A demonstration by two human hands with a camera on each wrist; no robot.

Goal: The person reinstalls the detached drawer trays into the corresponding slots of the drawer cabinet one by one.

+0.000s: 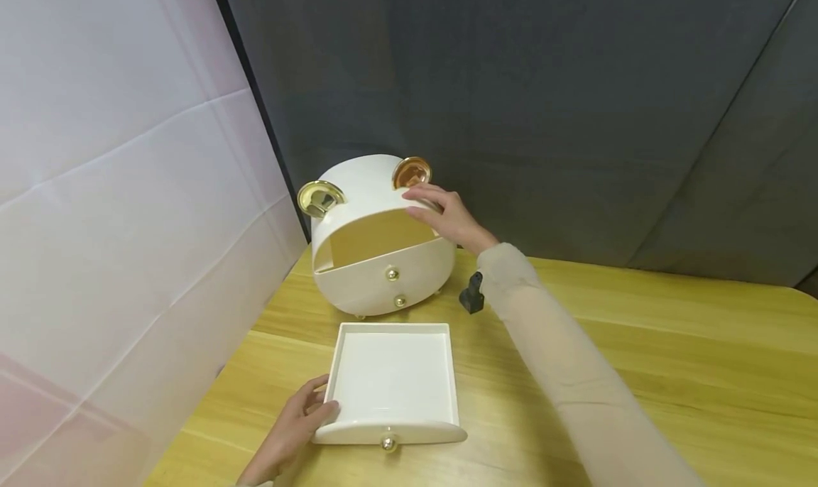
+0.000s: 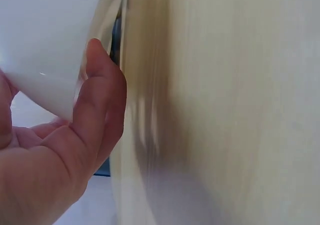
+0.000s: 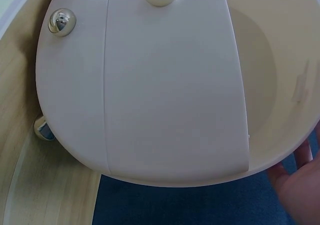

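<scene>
Head view shows my wooden desk carrying a cream rounded storage box with gold ears, standing at the far left against the dark backdrop. Nearer me lies its pulled-out drawer, flat on the desk, knob toward me. My right hand rests with relaxed fingers on the box's top rim. My left hand grips the drawer's front left corner. A small black object stands just right of the box.

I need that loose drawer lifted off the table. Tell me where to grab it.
Grip the drawer by its two low side walls, reaching down from above. It lies flat and open-topped; the left hand already holds its near left corner.
</scene>
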